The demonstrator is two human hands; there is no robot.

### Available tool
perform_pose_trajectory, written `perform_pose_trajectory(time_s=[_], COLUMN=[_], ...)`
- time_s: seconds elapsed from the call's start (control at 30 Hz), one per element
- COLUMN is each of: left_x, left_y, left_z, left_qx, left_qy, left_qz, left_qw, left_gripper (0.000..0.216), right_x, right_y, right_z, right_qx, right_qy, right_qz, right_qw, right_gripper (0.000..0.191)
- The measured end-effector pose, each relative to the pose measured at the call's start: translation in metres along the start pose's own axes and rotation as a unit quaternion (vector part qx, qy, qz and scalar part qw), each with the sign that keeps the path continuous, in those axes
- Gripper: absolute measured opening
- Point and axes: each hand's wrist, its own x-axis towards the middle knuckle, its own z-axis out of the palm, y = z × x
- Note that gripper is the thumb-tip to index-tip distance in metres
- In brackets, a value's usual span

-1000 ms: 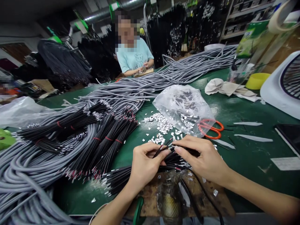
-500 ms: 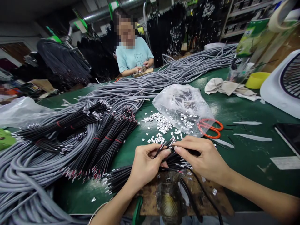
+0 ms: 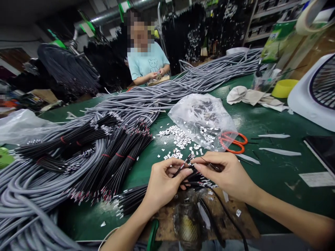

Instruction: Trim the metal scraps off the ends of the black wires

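Note:
My left hand (image 3: 167, 181) is closed on thin black cables (image 3: 182, 166) whose stripped ends show small red and white wires. Opposite it, my right hand (image 3: 225, 174) pinches a dark cable end close to the left fingertips; the exact meeting point is partly hidden by the fingers. Under both hands lies a bundle of short black cables (image 3: 134, 198) with silvery ends. A wooden board (image 3: 240, 223) carries a worn metal lump wrapped in clear film (image 3: 188, 223), and a black cable (image 3: 230, 216) loops down across it.
Small silvery pieces (image 3: 178, 136) are scattered beyond my hands, beside a clear plastic bag (image 3: 201, 115) and orange-handled scissors (image 3: 235, 142). Grey cables (image 3: 146, 94) and tied black bundles (image 3: 123, 155) cover the left. A fan (image 3: 314, 94) stands right. Another person (image 3: 148, 62) sits across the table.
Both hands stay nearly in place, with a slight shift of the cable ends between the fingers. The whole view has moved a little.

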Motion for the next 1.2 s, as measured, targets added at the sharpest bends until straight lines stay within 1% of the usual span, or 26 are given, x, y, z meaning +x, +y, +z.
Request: perform_pose_trajectory(time_s=[0.07,0.17,0.23,0.27,0.33,0.4,0.47,0.53,0.57,0.63,0.67,0.73,0.8,0.97,1.07,1.13,1.2], left_x=[0.001,0.001,0.001,0.0,-0.001,-0.002,-0.001,0.0,0.0,0.002,0.002,0.001,-0.001,-0.005,-0.005,-0.005,-0.005], left_y=[-0.001,-0.003,-0.004,-0.004,-0.004,-0.004,-0.003,-0.003,-0.003,-0.003,-0.003,-0.002,-0.002,0.0,0.0,-0.001,-0.002], left_z=[0.0,0.0,-0.001,-0.001,-0.002,-0.004,-0.006,-0.009,-0.01,-0.012,-0.013,-0.013,-0.011,-0.007,-0.005,-0.003,-0.003], left_qx=[-0.006,-0.005,0.01,0.023,0.042,0.057,0.097,0.156,0.182,0.211,0.22,0.231,0.226,0.164,0.098,0.07,0.056], left_qy=[0.004,-0.001,-0.022,-0.041,-0.088,-0.108,-0.08,-0.028,-0.005,0.032,0.046,0.062,0.064,0.059,0.071,0.08,0.081], left_qz=[-0.012,-0.002,0.011,0.018,0.027,0.028,0.043,0.084,0.107,0.131,0.133,0.126,0.116,0.081,0.055,0.054,0.06], left_qw=[1.0,1.0,1.0,0.999,0.995,0.992,0.991,0.984,0.978,0.968,0.965,0.963,0.965,0.981,0.991,0.993,0.993], left_gripper=[0.016,0.016,0.018,0.019,0.025,0.029,0.029,0.026,0.025,0.025,0.026,0.027,0.028,0.026,0.021,0.019,0.018], right_x=[-0.001,-0.003,-0.004,-0.003,-0.001,0.006,0.013,0.018,0.018,0.017,0.014,0.009,0.004,0.004,0.005,0.004,0.003], right_y=[-0.001,0.0,0.001,0.002,0.005,0.009,0.012,0.016,0.017,0.016,0.015,0.011,0.007,0.005,0.007,0.006,0.005], right_z=[-0.001,0.0,0.002,0.002,0.0,-0.006,-0.015,-0.022,-0.024,-0.022,-0.019,-0.011,-0.004,-0.002,-0.003,-0.001,0.001], right_qx=[-0.012,-0.036,-0.066,-0.085,-0.129,-0.182,-0.235,-0.264,-0.261,-0.222,-0.195,-0.144,-0.116,-0.109,-0.105,-0.093,-0.079], right_qy=[0.0,-0.005,-0.006,-0.003,0.026,0.084,0.14,0.154,0.146,0.112,0.089,0.037,0.007,0.003,-0.022,-0.044,-0.053], right_qz=[-0.009,-0.015,-0.021,-0.03,-0.06,-0.087,-0.088,-0.063,-0.046,-0.019,-0.012,-0.013,-0.027,-0.029,-0.023,-0.028,-0.038], right_qw=[1.0,0.999,0.998,0.996,0.989,0.976,0.958,0.95,0.953,0.968,0.977,0.989,0.993,0.994,0.994,0.994,0.995], right_gripper=[0.015,0.015,0.016,0.016,0.017,0.016,0.017,0.026,0.028,0.024,0.023,0.03,0.035,0.024,0.022,0.021,0.021])
